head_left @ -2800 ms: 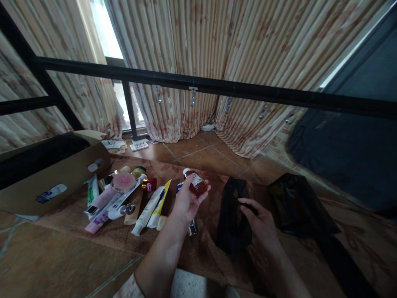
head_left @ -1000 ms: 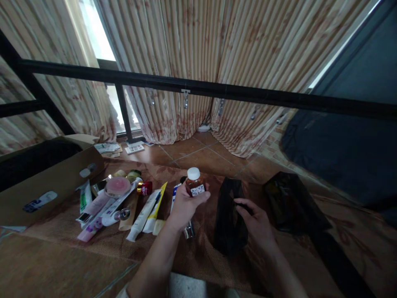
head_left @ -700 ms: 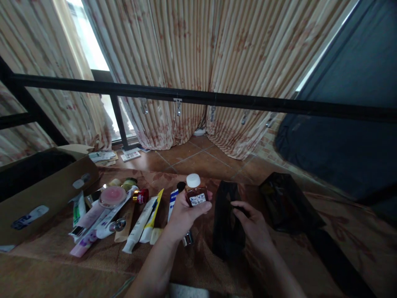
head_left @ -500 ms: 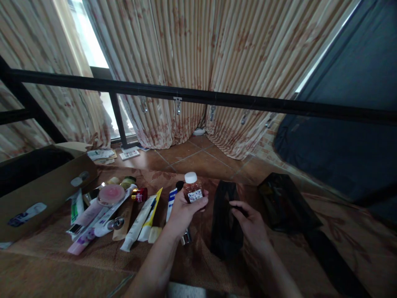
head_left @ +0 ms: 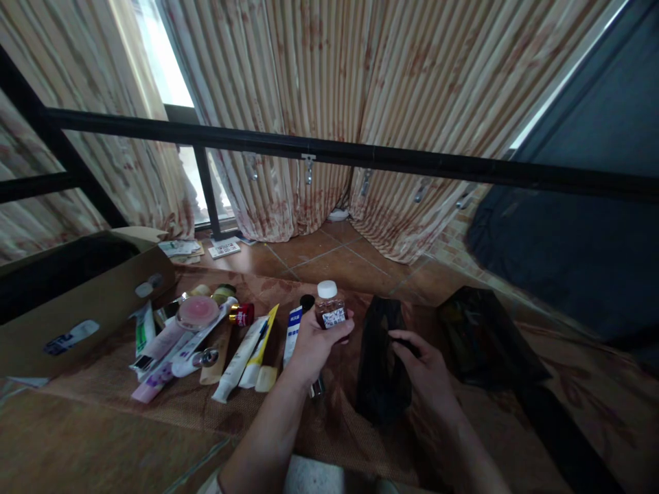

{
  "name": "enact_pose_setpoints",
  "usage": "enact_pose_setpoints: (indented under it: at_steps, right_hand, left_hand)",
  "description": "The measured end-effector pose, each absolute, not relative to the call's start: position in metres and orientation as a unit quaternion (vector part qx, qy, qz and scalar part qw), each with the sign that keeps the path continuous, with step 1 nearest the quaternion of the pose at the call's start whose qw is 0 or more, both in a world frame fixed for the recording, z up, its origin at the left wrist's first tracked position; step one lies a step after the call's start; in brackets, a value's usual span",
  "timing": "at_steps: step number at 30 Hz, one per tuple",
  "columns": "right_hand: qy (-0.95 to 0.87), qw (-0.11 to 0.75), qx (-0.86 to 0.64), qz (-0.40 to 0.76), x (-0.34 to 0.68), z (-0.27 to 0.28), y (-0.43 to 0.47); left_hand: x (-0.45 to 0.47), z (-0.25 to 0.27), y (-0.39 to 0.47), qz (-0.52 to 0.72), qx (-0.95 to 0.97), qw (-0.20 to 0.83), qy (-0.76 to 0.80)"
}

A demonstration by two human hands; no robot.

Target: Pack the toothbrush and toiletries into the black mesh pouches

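Observation:
My left hand (head_left: pixel 315 346) is closed around a small clear bottle (head_left: pixel 332 312) with a white cap, reddish contents and a patterned label, held upright. To its right stands a black mesh pouch (head_left: pixel 378 370) with its top open. My right hand (head_left: pixel 425 367) pinches the edge of that pouch between thumb and fingers. Just left of my left hand lie a blue and white tube (head_left: pixel 291 336), a yellow tube (head_left: pixel 262 343) and a white tube (head_left: pixel 239 360). A dark brush head (head_left: pixel 307 302) shows behind my left hand.
Several cosmetics, including a round pink compact (head_left: pixel 198 312) and a red-capped jar (head_left: pixel 241 314), lie heaped at the left. Beyond them is a cardboard box (head_left: pixel 113 312). Another black mesh bag (head_left: pixel 478 343) lies at the right. A black metal rail (head_left: pixel 340 147) crosses ahead.
The whole view has shifted slightly, moving the scene rightward in the picture. Both hands keep their hold on the bottle and pouch; the bottle stays left of the pouch.

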State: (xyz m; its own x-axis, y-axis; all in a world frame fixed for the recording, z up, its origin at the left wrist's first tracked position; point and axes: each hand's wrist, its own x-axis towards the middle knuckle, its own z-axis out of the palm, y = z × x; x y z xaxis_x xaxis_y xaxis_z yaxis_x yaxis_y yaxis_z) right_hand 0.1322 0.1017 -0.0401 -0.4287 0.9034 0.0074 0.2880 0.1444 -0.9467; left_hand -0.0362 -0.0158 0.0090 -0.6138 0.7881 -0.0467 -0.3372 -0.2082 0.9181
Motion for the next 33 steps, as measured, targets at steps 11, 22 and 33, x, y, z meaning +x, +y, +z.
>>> enact_pose_setpoints:
  at_steps: [11, 22, 33]
  right_hand:
    - [-0.694, 0.321, -0.432, 0.478, 0.133, -0.042, 0.104]
    - [-0.694, 0.332, -0.423, 0.477, 0.133, -0.043, 0.102]
    - [-0.708, 0.326, -0.429, 0.457, 0.134, -0.044, 0.105]
  left_hand:
    - [-0.04, 0.005, -0.015, 0.745, 0.214, 0.383, 0.503]
    - [-0.039, 0.014, -0.022, 0.765, 0.217, 0.377, 0.474]
    - [-0.048, 0.017, -0.024, 0.765, 0.236, 0.345, 0.49]
